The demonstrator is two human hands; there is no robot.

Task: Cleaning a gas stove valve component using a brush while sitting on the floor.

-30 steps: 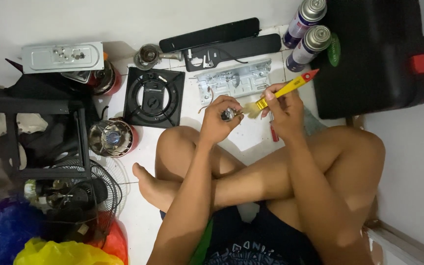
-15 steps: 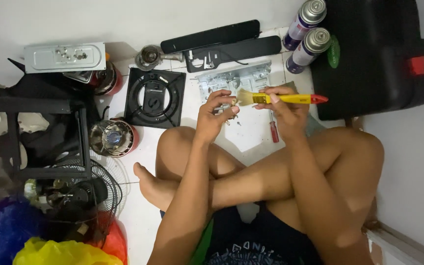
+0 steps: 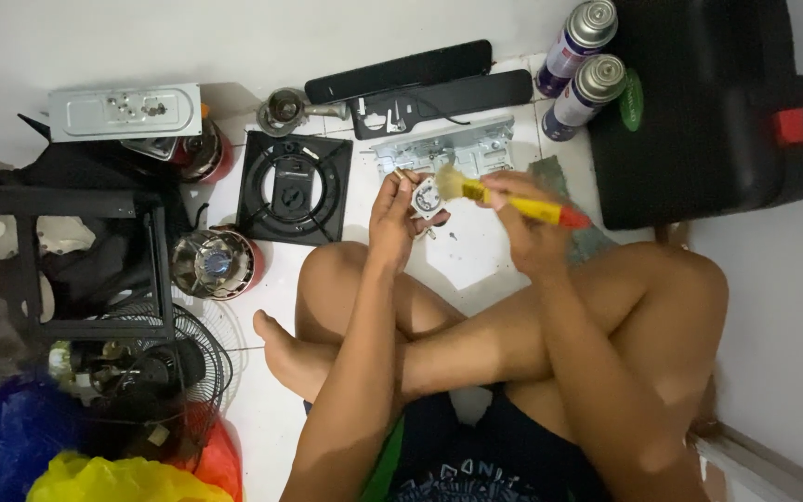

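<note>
Head cam, looking down at my lap; I'm sat cross-legged on the white floor (image 3: 476, 260).

My left hand (image 3: 392, 209) is closed round a small pale metal part (image 3: 427, 197), pinched betw. thumb and fingers, held up just above my left knee. My right hand (image 3: 524, 218) is wrapped round a brush w/ yellow handle (image 3: 513, 200) and red end; it lies roughly level, bristles pointing left and touching the small part. Both hands close together, in front of my knees, over the floor.

Just beyond the hands, on the floor: a flat grey metal plate (image 3: 443, 147) w/ holes. Behind that, two long black panels (image 3: 420, 79), one above the other, slightly tilted. Left of the plate a square black burner frame (image 3: 292, 186) w/ a round ring in it, and above it a small round metal piece w/ a stub handle (image 3: 292, 107).

Top right: two spray cans (image 3: 583, 65) lying side by side, touching a big black case (image 3: 717, 102) w/ a red latch.

Left side: a grey metal box (image 3: 125, 112) near the wall, a red can (image 3: 216, 265) w/ metal top beside a black stand (image 3: 85, 260), a fan grille (image 3: 155, 363) below that, and blue, yellow and red plastic bags (image 3: 95, 465) in the bottom-left corner.
</note>
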